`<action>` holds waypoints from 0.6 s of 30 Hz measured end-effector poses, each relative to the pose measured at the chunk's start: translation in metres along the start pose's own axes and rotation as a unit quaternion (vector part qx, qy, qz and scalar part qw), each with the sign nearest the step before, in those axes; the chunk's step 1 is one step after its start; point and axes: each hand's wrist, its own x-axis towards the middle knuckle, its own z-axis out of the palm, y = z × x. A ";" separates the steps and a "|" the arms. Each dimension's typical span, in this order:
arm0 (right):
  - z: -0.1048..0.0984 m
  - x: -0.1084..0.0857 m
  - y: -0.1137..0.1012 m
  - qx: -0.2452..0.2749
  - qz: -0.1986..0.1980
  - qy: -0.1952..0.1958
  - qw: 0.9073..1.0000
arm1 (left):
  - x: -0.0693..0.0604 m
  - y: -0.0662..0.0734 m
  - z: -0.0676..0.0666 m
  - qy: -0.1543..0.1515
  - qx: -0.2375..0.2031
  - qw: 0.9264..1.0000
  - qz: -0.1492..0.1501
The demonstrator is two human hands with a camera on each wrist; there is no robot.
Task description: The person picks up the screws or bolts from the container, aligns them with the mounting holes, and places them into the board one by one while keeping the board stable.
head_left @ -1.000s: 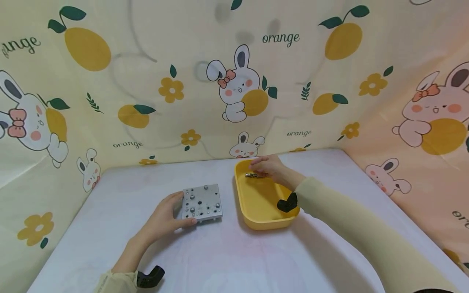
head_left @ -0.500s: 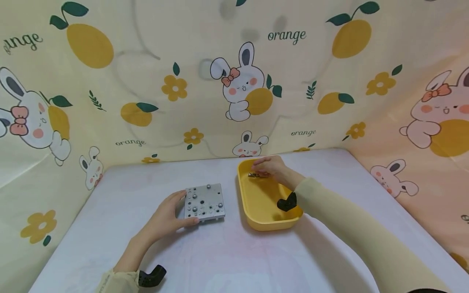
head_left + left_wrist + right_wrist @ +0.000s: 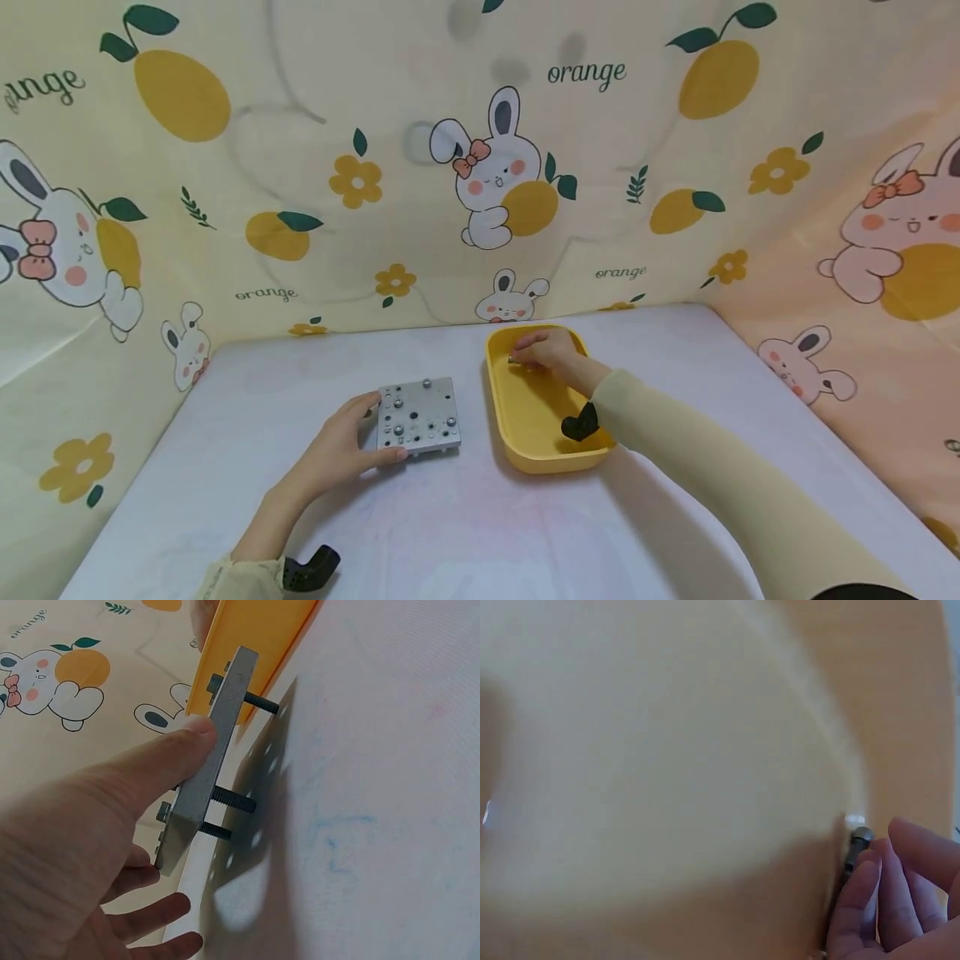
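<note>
Gripped between thumb and finger of the left hand (image 3: 337, 442) is a drilled metal plate (image 3: 423, 416); by the right hand (image 3: 551, 350), its fingers drawn together, a small bolt (image 3: 854, 855) is touched, though whether it is pinched cannot be told. Behind, a patterned cloth (image 3: 405, 50) is hung beyond the white table (image 3: 450, 533). Yellow and oblong, the tray (image 3: 528, 421) is placed right of the plate, its far end occupied by the right hand. By its left side the plate is held, threaded shafts (image 3: 234, 799) projecting beneath. Inside the tray, the small bolt is partly hidden by fingers.
</note>
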 end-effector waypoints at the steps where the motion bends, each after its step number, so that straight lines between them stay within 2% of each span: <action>1: 0.000 0.000 0.001 0.001 0.003 0.002 1.000 | 0.001 0.000 0.000 -0.001 -0.003 1.000 -0.001; 10: 0.001 0.001 0.006 0.030 -0.008 0.017 0.999 | 0.003 0.003 0.002 -0.007 -0.015 1.000 -0.019; 13: 0.003 0.000 0.007 0.030 -0.001 -0.006 1.000 | 0.002 0.004 0.001 -0.008 -0.018 1.000 -0.024; 18: 0.011 0.002 0.012 0.025 0.000 -0.066 0.997 | 0.001 0.002 0.000 -0.007 -0.020 0.999 -0.033</action>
